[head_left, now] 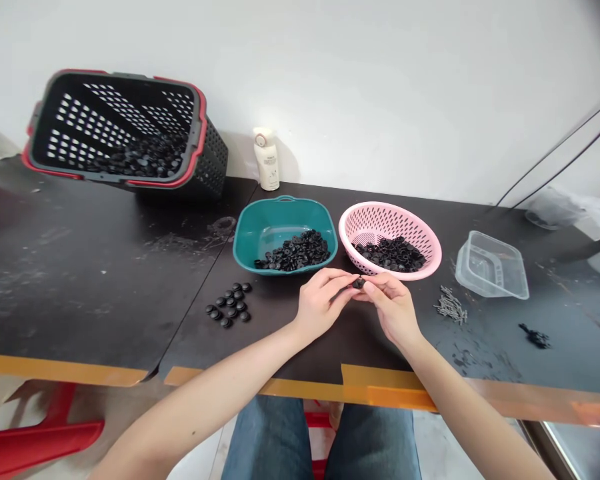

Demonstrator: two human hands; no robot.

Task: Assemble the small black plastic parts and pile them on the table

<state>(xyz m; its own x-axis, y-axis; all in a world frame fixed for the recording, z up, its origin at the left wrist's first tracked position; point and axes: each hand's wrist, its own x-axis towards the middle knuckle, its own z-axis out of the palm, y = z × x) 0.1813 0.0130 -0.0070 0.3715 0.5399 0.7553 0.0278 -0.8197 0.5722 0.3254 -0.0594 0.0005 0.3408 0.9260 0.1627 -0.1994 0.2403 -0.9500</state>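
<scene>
A small black round part [359, 283] is pinched between the fingertips of both hands, over the table in front of the baskets. My left hand [323, 300] grips it from the left, and my right hand [391, 303] from the right; the fingers cover much of it. Behind my left hand stands a teal basin [250, 230] with a heap of small black parts [300, 252]. Just beyond my right hand, a pink colander [425, 235] holds black ring-like pieces [397, 255]. Several black round caps [231, 303] lie loose on the table to the left.
A dark basket with a red rim [200, 143] stands tilted at back left, with black parts inside. A white bottle [268, 160] is by the wall. On the right are a clear plastic tub [495, 267], thin metal pins [451, 305] and a small black pile [536, 337].
</scene>
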